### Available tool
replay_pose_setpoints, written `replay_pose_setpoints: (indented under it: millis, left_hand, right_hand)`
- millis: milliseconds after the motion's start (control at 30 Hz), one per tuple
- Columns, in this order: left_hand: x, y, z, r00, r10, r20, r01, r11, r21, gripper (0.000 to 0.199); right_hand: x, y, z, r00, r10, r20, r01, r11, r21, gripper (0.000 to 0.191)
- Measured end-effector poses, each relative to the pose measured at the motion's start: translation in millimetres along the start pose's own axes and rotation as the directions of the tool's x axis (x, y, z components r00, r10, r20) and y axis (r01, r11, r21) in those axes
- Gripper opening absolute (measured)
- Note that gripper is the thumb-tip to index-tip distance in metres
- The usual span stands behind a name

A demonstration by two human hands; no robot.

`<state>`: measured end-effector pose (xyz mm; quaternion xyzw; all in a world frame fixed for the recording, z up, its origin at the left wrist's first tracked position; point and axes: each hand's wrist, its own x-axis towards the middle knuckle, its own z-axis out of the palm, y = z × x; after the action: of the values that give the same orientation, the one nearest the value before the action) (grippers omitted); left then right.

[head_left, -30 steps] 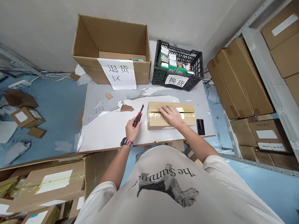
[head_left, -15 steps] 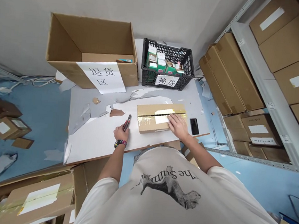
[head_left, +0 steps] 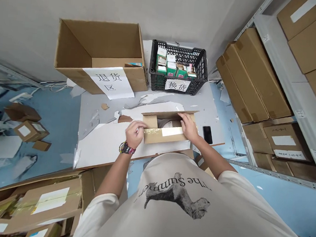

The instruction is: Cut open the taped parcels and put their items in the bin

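Observation:
A small cardboard box (head_left: 159, 137) lies on the white table (head_left: 103, 143) with its top flaps parted. Inside the gap a greyish item (head_left: 163, 123) with a printed patch shows; its kind is hard to make out. My right hand (head_left: 189, 128) is at the box's right end, fingers on the far flap and thumb by the near one. At the left end, the fingertips of my left hand (head_left: 135, 133) touch the flap. That hand is closed, and a small reddish end shows in it, apparently the utility knife, mostly hidden.
A large open carton (head_left: 100, 43) with a paper sign and a black crate (head_left: 177, 85) of small green-and-white boxes stand behind. A phone (head_left: 208, 134) lies to the right. Torn cardboard (head_left: 125, 119) is at the left. Shelves of cartons (head_left: 261, 79) stand right; more cartons (head_left: 51, 201) sit lower left.
The taped box top is now open, with its flaps raised. My left hand has moved right and up to the box, and my right hand has shifted onto the opened flaps.

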<state>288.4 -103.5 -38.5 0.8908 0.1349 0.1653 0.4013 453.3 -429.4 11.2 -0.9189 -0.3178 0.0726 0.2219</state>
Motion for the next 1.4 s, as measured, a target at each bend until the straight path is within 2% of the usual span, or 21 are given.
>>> replay_pose_setpoints:
  millis: [33, 67, 133, 233, 300, 333, 400, 467, 533, 600, 633, 700, 800, 867, 900, 967, 1067, 1133, 1233, 1400]
  left_hand:
    - [12, 14, 3.1, 0.982, 0.131, 0.138, -0.128, 0.991, -0.029, 0.045]
    - [26, 26, 8.4, 0.934, 0.234, 0.271, -0.228, 0.972, -0.051, 0.045]
    - [56, 42, 22.4, 0.828, 0.317, 0.462, -0.344, 0.939, -0.029, 0.041]
    - [99, 50, 38.7, 0.779, 0.243, 0.578, -0.381, 0.916, 0.129, 0.028]
    - [122, 49, 39.0, 0.735, 0.203, 0.647, -0.41, 0.893, 0.186, 0.026]
    - [130, 48, 36.0, 0.7, 0.192, 0.688, -0.435, 0.879, 0.196, 0.03]
    - [139, 48, 26.1, 0.618, 0.176, 0.766, -0.491, 0.848, 0.201, 0.037]
    - [136, 52, 16.3, 0.541, 0.181, 0.821, -0.552, 0.813, 0.184, 0.042]
    - [124, 61, 10.6, 0.488, 0.182, 0.854, -0.602, 0.779, 0.177, 0.041]
    - [108, 73, 8.2, 0.462, 0.147, 0.875, -0.634, 0.744, 0.21, 0.037]
    - [101, 80, 7.0, 0.465, 0.125, 0.876, -0.643, 0.729, 0.237, 0.036]
    - [88, 90, 1.2, 0.517, 0.121, 0.847, -0.634, 0.719, 0.284, 0.036]
    - [72, 92, -19.8, 0.671, 0.208, 0.712, -0.545, 0.789, 0.284, 0.031]
    - [60, 85, -39.6, 0.772, 0.25, 0.584, -0.466, 0.848, 0.253, 0.024]
    - [54, 81, -49.7, 0.807, 0.26, 0.531, -0.437, 0.867, 0.24, 0.023]
    - [42, 71, -68.3, 0.836, 0.257, 0.485, -0.409, 0.88, 0.239, 0.035]
    - [32, 60, -86.8, 0.832, 0.183, 0.525, -0.397, 0.856, 0.332, 0.063]
    - [34, 58, -90.9, 0.809, 0.101, 0.579, -0.397, 0.821, 0.41, 0.072]
    - [47, 61, -85.3, 0.752, 0.013, 0.659, -0.418, 0.783, 0.461, 0.086]
    - [70, 64, -66.6, 0.686, 0.031, 0.727, -0.486, 0.763, 0.426, 0.143]
  right_hand:
    - [9, 2, -2, 1.0, 0.009, 0.013, -0.009, 1.0, 0.029, 0.069]
    - [18, 5, -4, 0.999, 0.012, 0.043, -0.013, 0.999, 0.044, 0.069]
    - [37, 10, -8, 0.991, -0.008, 0.131, 0.004, 0.999, 0.037, 0.069]
    - [64, 19, -17, 0.967, -0.057, 0.248, 0.055, 0.998, 0.013, 0.072]
    - [77, 27, -24, 0.944, -0.052, 0.326, 0.055, 0.999, 0.001, 0.084]
    - [81, 31, -27, 0.927, -0.039, 0.373, 0.047, 0.999, -0.012, 0.094]
    - [82, 39, -33, 0.881, -0.022, 0.472, 0.053, 0.997, -0.052, 0.118]
    - [74, 44, -36, 0.839, -0.027, 0.544, 0.086, 0.993, -0.082, 0.136]
    - [58, 43, -36, 0.811, -0.029, 0.584, 0.109, 0.989, -0.103, 0.135]
    - [40, 37, -35, 0.794, -0.011, 0.608, 0.114, 0.985, -0.13, 0.113]
    - [31, 33, -35, 0.795, -0.005, 0.607, 0.111, 0.984, -0.138, 0.098]
    - [14, 26, -34, 0.83, -0.01, 0.558, 0.096, 0.988, -0.125, 0.067]
    - [-4, 20, -36, 0.923, -0.06, 0.381, 0.083, 0.996, -0.043, 0.039]
    - [-13, 22, -39, 0.968, -0.093, 0.233, 0.093, 0.996, 0.011, 0.033]
    - [-18, 24, -41, 0.982, -0.102, 0.161, 0.098, 0.995, 0.034, 0.035]
    - [-26, 30, -49, 0.994, -0.1, 0.053, 0.097, 0.994, 0.059, 0.049]
    - [-37, 37, -63, 0.997, -0.079, 0.027, 0.079, 0.997, -0.017, 0.068]
    - [-41, 38, -72, 0.996, -0.075, 0.056, 0.082, 0.988, -0.132, 0.072]
    - [-43, 33, -76, 0.991, -0.09, 0.101, 0.111, 0.968, -0.224, 0.081]
    - [-41, 33, -70, 0.977, -0.096, 0.191, 0.141, 0.961, -0.237, 0.1]
